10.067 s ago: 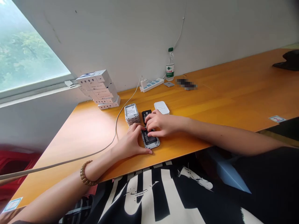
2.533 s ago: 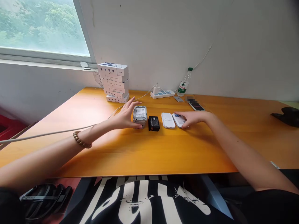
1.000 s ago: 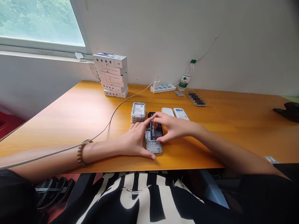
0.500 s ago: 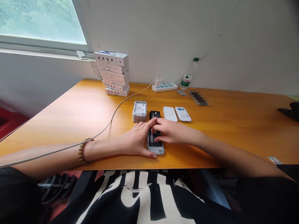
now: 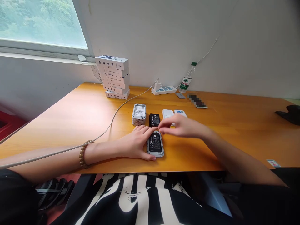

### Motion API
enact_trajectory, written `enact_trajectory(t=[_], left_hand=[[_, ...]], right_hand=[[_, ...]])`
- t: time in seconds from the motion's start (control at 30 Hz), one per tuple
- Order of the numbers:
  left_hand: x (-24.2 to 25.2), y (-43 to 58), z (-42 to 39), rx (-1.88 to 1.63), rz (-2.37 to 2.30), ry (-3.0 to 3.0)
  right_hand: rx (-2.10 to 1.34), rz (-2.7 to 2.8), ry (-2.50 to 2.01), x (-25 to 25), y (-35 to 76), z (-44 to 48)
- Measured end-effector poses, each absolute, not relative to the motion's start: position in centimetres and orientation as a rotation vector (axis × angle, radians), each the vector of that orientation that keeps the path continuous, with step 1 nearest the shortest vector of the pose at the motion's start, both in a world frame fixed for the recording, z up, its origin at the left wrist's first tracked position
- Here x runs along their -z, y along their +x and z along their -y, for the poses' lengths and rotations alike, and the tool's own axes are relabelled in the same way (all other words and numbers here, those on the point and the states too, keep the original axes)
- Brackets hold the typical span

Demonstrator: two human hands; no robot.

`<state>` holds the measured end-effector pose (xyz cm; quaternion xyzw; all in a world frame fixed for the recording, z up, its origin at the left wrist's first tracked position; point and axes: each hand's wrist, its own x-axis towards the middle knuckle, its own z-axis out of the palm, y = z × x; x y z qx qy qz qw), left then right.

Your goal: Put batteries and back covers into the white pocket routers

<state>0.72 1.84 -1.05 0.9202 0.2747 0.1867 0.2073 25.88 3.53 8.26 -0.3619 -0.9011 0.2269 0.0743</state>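
My left hand [image 5: 137,143] lies on the orange wooden table, with its fingers and thumb against the left side of a grey-framed pocket router body [image 5: 155,144]. That body lies open-backed, with a black 3000 mAh battery [image 5: 155,142] seated in it. My right hand [image 5: 181,126] hangs just above and to the right, fingers apart, holding nothing. Its fingertips are close to the battery's top end. Behind them are a stack of similar grey router bodies [image 5: 139,114], a loose black battery [image 5: 154,120], and white back covers [image 5: 167,113], partly hidden by my right hand.
A tall stack of white boxes [image 5: 114,77] stands against the wall. Along the wall are a power strip [image 5: 163,90] with a charger and white cable, a water bottle [image 5: 186,80] and a blurred phone [image 5: 197,101]. A black object [image 5: 290,114] lies at the far right.
My right hand has lifted off the battery and moved up and to the right. The battery in the router body now shows fully, and my left hand stays against the body.
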Motion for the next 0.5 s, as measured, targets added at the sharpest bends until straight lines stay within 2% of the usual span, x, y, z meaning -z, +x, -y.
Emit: enact_trajectory(t=[0.1, 0.2, 0.5], left_hand=[[0.9, 0.7, -2.0, -0.505, -0.720, 2.622], [0.8, 0.7, -2.2, -0.508, -0.693, 2.621], [0.9, 0.7, -2.5, -0.488, -0.704, 2.621]], right_hand=[[-0.256, 2.514, -1.538, -7.6, 27.6, -6.9], [-0.259, 2.623, -1.733, -6.0, 28.3, -8.8], [-0.224, 2.785, -1.575, -4.3, 27.5, -8.5]])
